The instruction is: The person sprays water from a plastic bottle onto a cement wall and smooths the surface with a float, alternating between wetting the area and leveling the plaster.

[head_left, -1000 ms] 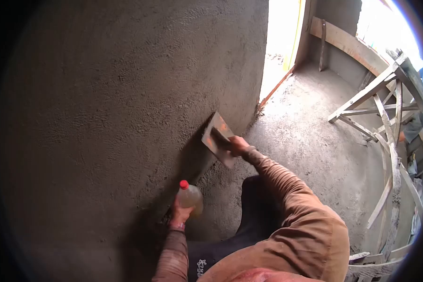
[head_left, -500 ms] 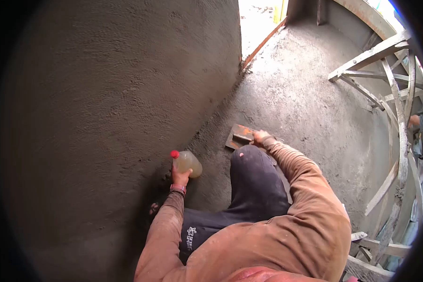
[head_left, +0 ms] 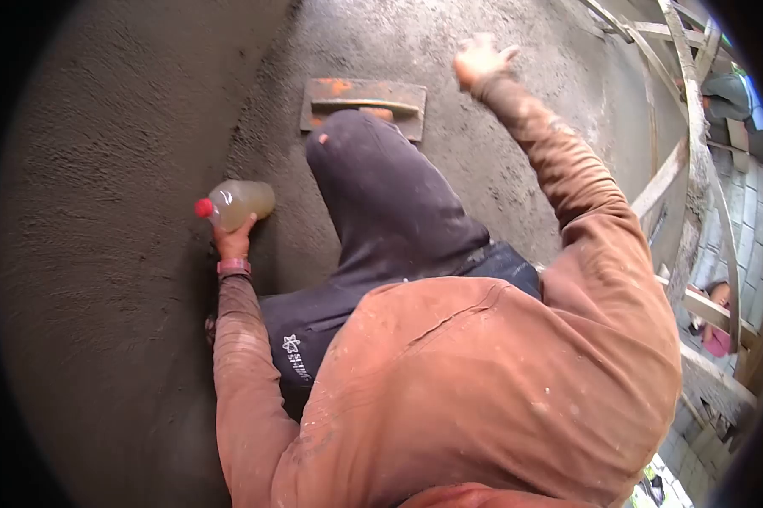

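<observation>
My left hand is closed round a clear plastic bottle with a red cap, held on its side and filled with cloudy yellowish liquid. A flat plastering trowel, metal with orange stains and a long handle, rests on the grey mortar surface just beyond my bent knee, which hides part of it. Away to the right of the trowel, my right hand is stretched out over the mortar with fingers apart and nothing in them; it is slightly blurred.
A rough plastered wall rises at my left. Wooden scaffold poles stand along the right side. Beyond them lie grey paving blocks, with parts of other people in view.
My right hand has let go of the trowel and moved away to the right. The view has turned rightward. My left hand still holds the bottle.
</observation>
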Demonstrator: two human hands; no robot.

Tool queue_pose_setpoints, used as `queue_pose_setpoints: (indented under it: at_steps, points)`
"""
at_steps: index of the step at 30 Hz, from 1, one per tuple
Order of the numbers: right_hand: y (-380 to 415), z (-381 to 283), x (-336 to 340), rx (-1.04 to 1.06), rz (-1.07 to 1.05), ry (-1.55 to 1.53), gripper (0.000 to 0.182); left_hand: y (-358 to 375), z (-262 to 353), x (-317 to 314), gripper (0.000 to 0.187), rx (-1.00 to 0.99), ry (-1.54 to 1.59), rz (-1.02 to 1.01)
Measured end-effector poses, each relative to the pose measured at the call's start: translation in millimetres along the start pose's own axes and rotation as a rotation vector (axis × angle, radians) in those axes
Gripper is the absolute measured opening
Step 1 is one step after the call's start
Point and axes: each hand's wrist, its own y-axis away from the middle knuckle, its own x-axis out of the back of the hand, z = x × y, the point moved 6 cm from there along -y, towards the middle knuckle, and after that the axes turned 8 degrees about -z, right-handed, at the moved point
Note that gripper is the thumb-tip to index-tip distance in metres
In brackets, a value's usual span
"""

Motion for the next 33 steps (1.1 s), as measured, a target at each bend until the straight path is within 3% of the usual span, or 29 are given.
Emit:
queue_pose_setpoints:
  at_steps: [1,2,3,4,10,13,19,25,31,33]
  points:
    - [22.5,-22.2,-23.1,0.188,-0.007,-0.247,0.038,0.4,6.3,-2.9,0.057,0.0,-0.004,-0.024]
    - [54.9,-28.6,-18.5,0.415,-0.334,-0.53,0.042,-0.9,3.9,-4.1,0.056,-0.037,-0.005,0.002]
    - [75.0,-31.8,-25.5,0.53,-0.528,-0.676,0.042,2.0,-0.4,-1.4,0.055,-0.064,-0.016,0.031]
    - [95.0,-29.2,-26.9,0.572,-0.484,-0.84,0.038,2.4,-3.4,0.5,0.055,-0.056,-0.091,0.026]
    - [212.1,-27.7,0.0,0.757,-0.822,-0.909,0.022,-3.4,1.6,-2.3,0.05,-0.093,-0.014,-0.035]
    - [244.6,-50.0,-0.4,0.912,-0.639,-0.768,0.023,-6.9,-4.4,-1.3,0.051,-0.096,0.031,-0.057]
    - [264.0,-70.1,4.9,1.005,-0.469,-0.507,0.022,-7.5,-9.3,-1.2,0.054,-0.127,0.051,-0.025]
    - [273.6,-77.6,11.9,1.028,-0.418,-0.448,0.024,-6.9,-3.5,-0.2,0.058,-0.114,0.041,-0.02]
    - [283.1,-87.3,10.9,1.009,-0.322,-0.205,0.026,-11.4,-4.8,-2.4,0.059,-0.147,0.081,0.003]
    - [282.9,-86.3,8.3,1.003,-0.436,-0.174,0.027,-13.0,-3.1,-2.0,0.062,-0.141,0.033,0.018]
